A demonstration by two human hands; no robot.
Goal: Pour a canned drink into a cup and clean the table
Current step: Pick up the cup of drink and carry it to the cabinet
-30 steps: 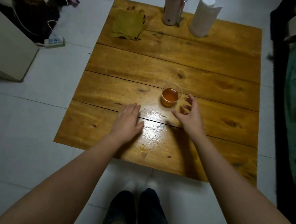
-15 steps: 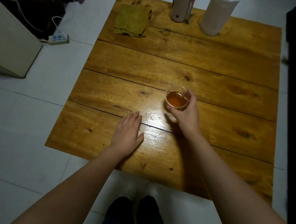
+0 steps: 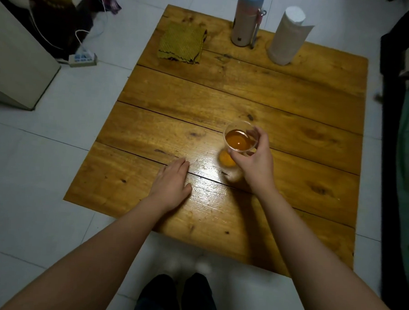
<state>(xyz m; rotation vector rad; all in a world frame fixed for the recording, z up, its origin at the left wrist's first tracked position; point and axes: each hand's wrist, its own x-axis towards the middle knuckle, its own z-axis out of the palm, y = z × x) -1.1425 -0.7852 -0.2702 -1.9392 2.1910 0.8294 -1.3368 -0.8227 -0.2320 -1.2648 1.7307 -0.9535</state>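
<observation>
Gripped in the right hand (image 3: 254,162) is a clear plastic cup (image 3: 240,140), held by thumb and fingers curled around its wall and raised a little above the bench (image 3: 225,96) — an orange glow is cast on the wood just beneath it. The cup is filled partway with an amber drink, and a small highlight is seen on the liquid's surface. It is held over the middle of the bench, somewhat toward the right edge. No label or print can be made out on the cup.

The left hand (image 3: 172,184) is laid flat, palm down, fingers together and extended, on the planks near the front edge; nothing is held in it.

At the far edge, a folded yellow-green cloth (image 3: 182,43) is placed by the far-left corner. A pale flask with a blue top (image 3: 247,19) and a roll of paper towel (image 3: 289,37) are stood upright toward the far-right corner — no writing on either can be read. A glossy sheen is seen on the wood between the two hands.
</observation>
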